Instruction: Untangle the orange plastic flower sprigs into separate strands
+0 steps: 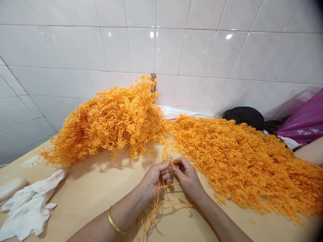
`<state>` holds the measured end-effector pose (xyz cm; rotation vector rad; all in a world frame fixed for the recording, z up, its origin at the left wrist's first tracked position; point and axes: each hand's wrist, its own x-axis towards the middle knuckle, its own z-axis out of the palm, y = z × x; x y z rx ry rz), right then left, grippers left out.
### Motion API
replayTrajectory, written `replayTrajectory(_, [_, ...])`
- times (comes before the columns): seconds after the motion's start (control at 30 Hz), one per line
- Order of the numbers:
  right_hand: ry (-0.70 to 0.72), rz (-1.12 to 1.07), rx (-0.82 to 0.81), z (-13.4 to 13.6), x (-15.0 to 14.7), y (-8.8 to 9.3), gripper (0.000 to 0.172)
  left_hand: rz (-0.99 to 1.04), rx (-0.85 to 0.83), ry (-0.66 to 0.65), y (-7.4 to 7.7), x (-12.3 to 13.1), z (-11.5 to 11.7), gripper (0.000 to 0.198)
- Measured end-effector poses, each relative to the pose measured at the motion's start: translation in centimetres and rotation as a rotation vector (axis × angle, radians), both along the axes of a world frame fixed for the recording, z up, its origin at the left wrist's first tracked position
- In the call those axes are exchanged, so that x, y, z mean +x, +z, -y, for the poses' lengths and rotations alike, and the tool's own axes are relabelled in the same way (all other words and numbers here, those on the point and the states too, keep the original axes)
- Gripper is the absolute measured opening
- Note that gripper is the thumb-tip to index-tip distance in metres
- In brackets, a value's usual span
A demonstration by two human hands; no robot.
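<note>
Near the middle of the table, my left hand [156, 176] is closed around thin orange plastic flower stems [156, 205], whose branching ends hang down toward me. Thumb and fingertips of my right hand [188, 174] pinch a small orange piece right beside the left fingertips; the two hands almost touch. What exactly lies between the fingertips is too small to make out. Just beyond them, a few orange sprigs [166, 151] lie on the table [101, 191]. A gold bangle [113, 220] circles my left wrist.
A tall heap of orange plastic sprigs [113, 124] stands at back left, and a wide flat pile [239, 158] spreads rightward. Crumpled white tissue [30, 205] lies at left. A black pouch [244, 117] and purple bag [302, 117] rest by the tiled wall [169, 50]. Another person's arm [310, 151] reaches in at right.
</note>
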<state>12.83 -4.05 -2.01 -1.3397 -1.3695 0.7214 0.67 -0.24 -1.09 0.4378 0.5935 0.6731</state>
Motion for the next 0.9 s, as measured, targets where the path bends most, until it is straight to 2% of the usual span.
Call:
replayTrajectory(0.1, [-0.013, -0.105, -0.039, -0.2, 0.2, -0.3, 0.009, -0.015, 0.033, -0.012, 0.3, -0.1, 0.3, 0.015])
replayTrajectory(0.17, [0.029, -0.179, -0.058, -0.2, 0.2, -0.4, 0.013, -0.016, 0.059, -0.030, 0.4, -0.1, 0.3, 0.022])
replayTrajectory(0.27, [0.108, -0.244, -0.093, 0.0, -0.1, -0.3, 0.013, -0.020, 0.092, -0.005, 0.4, -0.1, 0.1, 0.014])
replayTrajectory(0.5, [0.217, -0.117, -0.127, 0.1, -0.2, 0.1, 0.022, -0.019, 0.023, 0.142, -0.1, -0.1, -0.9, 0.005])
replayTrajectory(0.73, [0.181, 0.025, -0.080, 0.4, -0.8, 0.2, 0.026, 0.113, -0.035, 0.125, 0.0, -0.6, -1.5, 0.006])
replayTrajectory(0.83, [0.152, -0.047, -0.088, 0.2, -1.0, -0.1, 0.027, 0.135, -0.015, 0.055, 0.2, -0.6, -1.3, 0.010])
replayTrajectory(0.9, [0.090, -0.184, -0.102, -0.2, -0.4, -0.4, 0.027, 0.132, 0.003, 0.007, 0.3, -0.6, -1.1, 0.014])
